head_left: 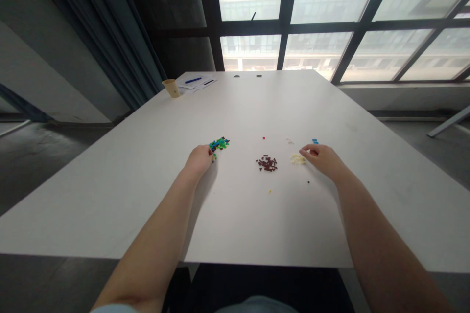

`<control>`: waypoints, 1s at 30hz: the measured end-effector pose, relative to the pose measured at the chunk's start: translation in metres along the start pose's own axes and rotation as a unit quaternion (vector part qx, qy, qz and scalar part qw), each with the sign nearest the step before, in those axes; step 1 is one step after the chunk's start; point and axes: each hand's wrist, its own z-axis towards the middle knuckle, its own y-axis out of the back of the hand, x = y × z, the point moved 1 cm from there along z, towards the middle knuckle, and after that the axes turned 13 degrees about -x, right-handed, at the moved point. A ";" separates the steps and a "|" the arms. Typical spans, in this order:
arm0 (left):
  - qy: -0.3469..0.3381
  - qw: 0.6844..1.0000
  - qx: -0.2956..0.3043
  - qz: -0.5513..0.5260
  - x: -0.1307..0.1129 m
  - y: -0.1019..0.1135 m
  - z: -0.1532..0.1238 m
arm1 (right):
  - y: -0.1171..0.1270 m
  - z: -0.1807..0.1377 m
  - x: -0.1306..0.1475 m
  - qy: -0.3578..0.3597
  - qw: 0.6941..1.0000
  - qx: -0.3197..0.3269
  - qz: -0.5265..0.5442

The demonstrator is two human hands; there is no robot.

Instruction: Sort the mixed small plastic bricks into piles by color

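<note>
Head view, with noon pointing away from me toward the window: small pieces lie on the white surface (257, 112), grouped by colour, I would judge, so that each shade sits apart from the others. Around the brown pieces (267, 163) at the centre, the mixed pile (220, 144) of green, blue and dark bits lies at ten o'clock, the red piece (263, 138) at twelve, the blue pieces (315, 141) at two, the cream pieces (297, 159) at three, the black piece (308, 182) at four and the yellow piece (270, 191) at six.

My left hand (201, 159) rests against the mixed pile's near edge, most of it at one o'clock from my fingers; their tips are close together, probably for picking at single bits, and I cannot tell whether they pinch one. My right hand (320, 157) has its fingers drawn nearly together, the cream pieces just beside them at seven o'clock, the white pieces (290, 141) near at ten; whether they grip anything, I cannot tell.
</note>
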 end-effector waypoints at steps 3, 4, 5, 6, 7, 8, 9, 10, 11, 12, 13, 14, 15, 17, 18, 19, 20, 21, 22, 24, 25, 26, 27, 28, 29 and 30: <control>-0.002 0.999 -0.035 -0.036 -0.005 0.008 -0.002 | 0.000 0.000 -0.001 0.004 1.000 -0.002 0.005; -0.013 0.997 -0.046 -0.063 -0.008 0.011 -0.004 | 0.000 0.000 -0.001 0.005 1.000 -0.004 0.005; -0.031 0.993 -0.056 -0.100 -0.012 0.014 -0.005 | -0.001 0.000 -0.002 0.007 1.000 -0.006 0.006; -0.054 0.986 -0.066 -0.145 -0.017 0.018 -0.008 | -0.001 0.000 -0.002 0.009 1.000 -0.006 0.006; -0.081 0.975 -0.074 -0.193 -0.023 0.021 -0.011 | -0.001 0.000 -0.001 0.010 1.000 -0.007 0.005; -0.105 0.961 -0.082 -0.242 -0.030 0.024 -0.014 | -0.001 -0.001 -0.001 0.010 1.000 -0.006 0.005; -0.125 0.946 -0.088 -0.286 -0.037 0.027 -0.018 | -0.002 -0.001 0.000 0.011 1.000 -0.005 0.005; -0.139 0.931 -0.091 -0.324 -0.045 0.029 -0.023 | -0.002 -0.002 0.000 0.010 1.000 -0.003 0.005; -0.146 0.919 -0.093 -0.354 -0.052 0.031 -0.027 | -0.002 -0.002 0.001 0.010 1.000 -0.002 0.005; -0.151 0.907 -0.092 -0.382 -0.059 0.032 -0.032 | -0.003 -0.003 0.003 0.011 1.000 0.001 0.005; -0.152 0.897 -0.092 -0.406 -0.065 0.032 -0.036 | -0.003 -0.003 0.004 0.012 1.000 0.003 0.005; -0.152 0.887 -0.091 -0.426 -0.070 0.032 -0.039 | -0.003 -0.003 0.005 0.012 1.000 0.004 0.005; -0.152 0.879 -0.089 -0.443 -0.074 0.031 -0.042 | -0.004 -0.004 0.006 0.011 1.000 0.006 0.004; -0.154 0.868 -0.081 -0.465 -0.079 0.028 -0.047 | -0.004 -0.004 0.009 0.011 1.000 0.010 0.002; -0.158 0.865 -0.074 -0.470 -0.081 0.027 -0.048 | -0.004 -0.004 0.010 0.011 1.000 0.011 0.001; -0.164 0.863 -0.066 -0.474 -0.082 0.025 -0.049 | -0.005 -0.005 0.011 0.013 1.000 0.011 0.002; -0.169 0.861 -0.059 -0.476 -0.083 0.024 -0.050 | -0.005 -0.005 0.013 0.018 1.000 0.011 0.004; -0.174 0.860 -0.053 -0.477 -0.084 0.023 -0.051 | -0.006 -0.006 0.014 0.026 1.000 0.009 0.008; -0.176 0.859 -0.050 -0.479 -0.084 0.023 -0.051 | -0.006 -0.006 0.016 0.036 0.999 0.006 0.013; -0.176 0.857 -0.047 -0.482 -0.085 0.023 -0.052 | -0.008 -0.008 0.021 0.062 0.998 -0.002 0.026; -0.175 0.856 -0.045 -0.484 -0.086 0.024 -0.053 | -0.009 -0.009 0.023 0.077 0.996 -0.007 0.034; -0.175 0.856 -0.044 -0.485 -0.086 0.025 -0.053 | -0.010 -0.010 0.027 0.091 0.995 -0.012 0.044; -0.174 0.856 -0.042 -0.485 -0.087 0.026 -0.054 | -0.012 -0.012 0.031 0.105 0.993 -0.017 0.056; -0.174 0.857 -0.040 -0.484 -0.087 0.027 -0.054 | -0.013 -0.014 0.035 0.118 0.990 -0.020 0.070; -0.173 0.858 -0.038 -0.483 -0.088 0.028 -0.055 | -0.014 -0.016 0.040 0.131 0.987 -0.024 0.087; -0.171 0.859 -0.036 -0.482 -0.088 0.028 -0.055 | -0.015 -0.018 0.045 0.145 0.983 -0.026 0.106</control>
